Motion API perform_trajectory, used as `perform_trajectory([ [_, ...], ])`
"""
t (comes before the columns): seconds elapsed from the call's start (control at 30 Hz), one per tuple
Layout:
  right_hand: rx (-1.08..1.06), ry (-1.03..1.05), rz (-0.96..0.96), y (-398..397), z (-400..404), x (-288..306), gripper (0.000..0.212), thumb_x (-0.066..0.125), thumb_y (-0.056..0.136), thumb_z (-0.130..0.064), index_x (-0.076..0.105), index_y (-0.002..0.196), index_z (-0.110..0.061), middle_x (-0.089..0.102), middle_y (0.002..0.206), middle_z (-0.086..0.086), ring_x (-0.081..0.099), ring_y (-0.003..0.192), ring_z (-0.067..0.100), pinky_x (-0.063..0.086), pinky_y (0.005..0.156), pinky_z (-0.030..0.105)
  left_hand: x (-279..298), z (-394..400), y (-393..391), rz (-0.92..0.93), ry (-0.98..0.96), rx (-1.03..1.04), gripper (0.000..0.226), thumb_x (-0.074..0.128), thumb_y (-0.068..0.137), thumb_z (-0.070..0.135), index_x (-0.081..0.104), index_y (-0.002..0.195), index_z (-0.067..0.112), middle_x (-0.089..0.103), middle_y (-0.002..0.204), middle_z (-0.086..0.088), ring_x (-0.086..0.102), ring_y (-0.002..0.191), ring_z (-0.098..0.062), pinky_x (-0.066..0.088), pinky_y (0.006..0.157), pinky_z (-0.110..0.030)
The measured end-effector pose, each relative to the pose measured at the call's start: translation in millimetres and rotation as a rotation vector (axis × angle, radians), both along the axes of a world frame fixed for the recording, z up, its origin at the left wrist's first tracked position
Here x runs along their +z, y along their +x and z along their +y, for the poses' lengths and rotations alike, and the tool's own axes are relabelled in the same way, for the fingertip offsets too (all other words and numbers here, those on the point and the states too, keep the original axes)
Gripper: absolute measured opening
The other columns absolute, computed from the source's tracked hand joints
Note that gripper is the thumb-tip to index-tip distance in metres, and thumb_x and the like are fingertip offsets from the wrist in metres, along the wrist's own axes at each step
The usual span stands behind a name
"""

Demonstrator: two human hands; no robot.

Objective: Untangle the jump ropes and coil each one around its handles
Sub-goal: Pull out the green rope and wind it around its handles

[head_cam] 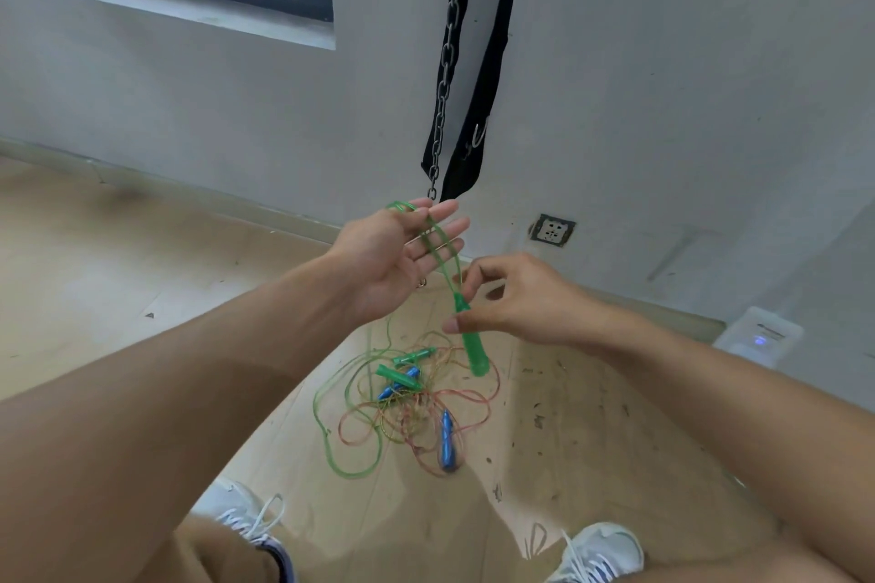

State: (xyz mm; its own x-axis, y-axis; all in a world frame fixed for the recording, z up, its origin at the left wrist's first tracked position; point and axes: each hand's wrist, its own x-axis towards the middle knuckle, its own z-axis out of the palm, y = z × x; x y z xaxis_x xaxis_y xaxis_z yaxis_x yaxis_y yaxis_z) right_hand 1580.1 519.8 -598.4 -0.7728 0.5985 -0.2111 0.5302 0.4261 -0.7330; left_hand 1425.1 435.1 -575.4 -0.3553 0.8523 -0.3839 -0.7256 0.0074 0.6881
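My right hand (511, 303) pinches the top of a green handle (471, 341) that hangs downward. Its green rope (438, 241) runs up in a loop over the straight fingers of my left hand (402, 251), which is held palm up. Below on the floor lies a tangle of ropes (407, 412): green, orange-red and yellowish strands mixed together. In the tangle are two more green handles (402, 374), a small blue handle (395, 386) and a larger blue handle (447, 443).
A metal chain (447, 62) and a black strap (483, 85) hang on the white wall right behind my hands. A wall socket (551, 230) sits low on the wall. A white device (757, 336) stands at right. My shoes (601, 554) flank the tangle.
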Motion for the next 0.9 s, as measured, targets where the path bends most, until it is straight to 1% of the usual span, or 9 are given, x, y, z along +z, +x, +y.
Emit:
perform_trajectory([
  [0.1, 0.041, -0.273, 0.134, 3, 1, -8, 0.034, 0.094, 0.066, -0.03, 0.063, 0.073, -0.02, 0.077, 0.099, 0.004, 0.072, 0.102, 0.02, 0.054, 0.098, 0.045, 1, 0, -1, -0.004, 0.012, -0.011, 0.026, 0.036, 0.106, 0.001, 0.049, 0.128, -0.001, 0.072, 0.114, -0.016, 0.075, 0.096, -0.03, 0.062, 0.079, -0.04],
  [0.17, 0.026, -0.319, 0.201, 3, 1, -10, 0.036, 0.091, 0.072, -0.016, 0.055, 0.078, -0.015, 0.075, 0.082, 0.001, 0.072, 0.083, 0.016, 0.057, 0.08, 0.034, 2, 0, -4, -0.01, 0.017, 0.004, 0.025, 0.036, 0.106, 0.001, 0.049, 0.127, -0.002, 0.073, 0.113, -0.016, 0.075, 0.096, -0.031, 0.061, 0.081, -0.041],
  [0.23, -0.048, -0.347, 0.238, 0, 1, -9, 0.04, 0.086, 0.076, -0.007, 0.048, 0.088, -0.011, 0.072, 0.073, 0.001, 0.073, 0.074, 0.021, 0.06, 0.073, 0.034, 1, 1, -9, -0.011, 0.014, 0.021, 0.026, 0.037, 0.105, 0.001, 0.05, 0.128, -0.001, 0.074, 0.111, -0.015, 0.074, 0.096, -0.031, 0.06, 0.083, -0.042],
  [0.33, -0.04, -0.404, 0.118, 0, 1, -6, 0.038, 0.081, 0.083, -0.008, 0.053, 0.107, -0.003, 0.077, 0.093, 0.012, 0.076, 0.088, 0.029, 0.062, 0.085, 0.044, 1, -1, -17, 0.026, -0.012, 0.037, 0.026, 0.038, 0.105, 0.002, 0.05, 0.129, 0.001, 0.073, 0.113, -0.013, 0.075, 0.096, -0.03, 0.061, 0.081, -0.043],
  [0.4, 0.034, -0.385, 0.002, 2, -1, -11, 0.032, 0.075, 0.089, -0.014, 0.058, 0.115, -0.005, 0.078, 0.102, 0.008, 0.075, 0.094, 0.026, 0.06, 0.091, 0.043, 0, -1, -20, 0.064, -0.043, 0.053, 0.026, 0.038, 0.106, 0.003, 0.05, 0.129, 0.001, 0.072, 0.114, -0.014, 0.075, 0.095, -0.03, 0.061, 0.08, -0.043],
  [0.53, 0.151, -0.241, -0.109, 2, -9, -12, 0.025, 0.078, 0.087, -0.031, 0.068, 0.108, -0.021, 0.077, 0.1, -0.004, 0.073, 0.089, 0.012, 0.057, 0.087, 0.032, -1, -3, -23, 0.158, -0.1, 0.006, 0.027, 0.036, 0.106, 0.003, 0.05, 0.129, 0.0, 0.07, 0.107, -0.013, 0.075, 0.088, -0.028, 0.062, 0.075, -0.041],
  [0.67, 0.289, 0.051, -0.399, 8, 8, 0, 0.042, 0.076, 0.089, -0.036, 0.063, 0.127, -0.026, 0.067, 0.124, -0.01, 0.064, 0.103, 0.002, 0.052, 0.092, 0.022, 4, -10, -21, 0.312, -0.191, -0.244, 0.027, 0.04, 0.105, 0.004, 0.055, 0.128, 0.0, 0.072, 0.108, -0.013, 0.072, 0.092, -0.03, 0.059, 0.087, -0.044],
  [0.8, -0.047, 0.38, 0.044, 8, 19, 3, 0.039, 0.063, 0.098, -0.016, 0.056, 0.131, -0.036, 0.063, 0.12, -0.017, 0.061, 0.098, -0.002, 0.053, 0.092, 0.027, 5, -19, -18, 0.401, -0.267, -0.566, 0.029, 0.039, 0.107, 0.013, 0.057, 0.127, 0.001, 0.074, 0.097, -0.011, 0.072, 0.087, -0.028, 0.057, 0.091, -0.046],
  [0.9, 0.089, 0.528, 0.192, 6, 18, 3, 0.056, 0.063, 0.098, -0.014, 0.045, 0.143, -0.041, 0.059, 0.131, -0.016, 0.057, 0.111, 0.001, 0.047, 0.097, 0.024, 5, -20, -14, 0.435, -0.253, -0.653, 0.028, 0.042, 0.107, 0.016, 0.059, 0.124, 0.002, 0.074, 0.095, -0.01, 0.072, 0.089, -0.028, 0.056, 0.093, -0.047],
])
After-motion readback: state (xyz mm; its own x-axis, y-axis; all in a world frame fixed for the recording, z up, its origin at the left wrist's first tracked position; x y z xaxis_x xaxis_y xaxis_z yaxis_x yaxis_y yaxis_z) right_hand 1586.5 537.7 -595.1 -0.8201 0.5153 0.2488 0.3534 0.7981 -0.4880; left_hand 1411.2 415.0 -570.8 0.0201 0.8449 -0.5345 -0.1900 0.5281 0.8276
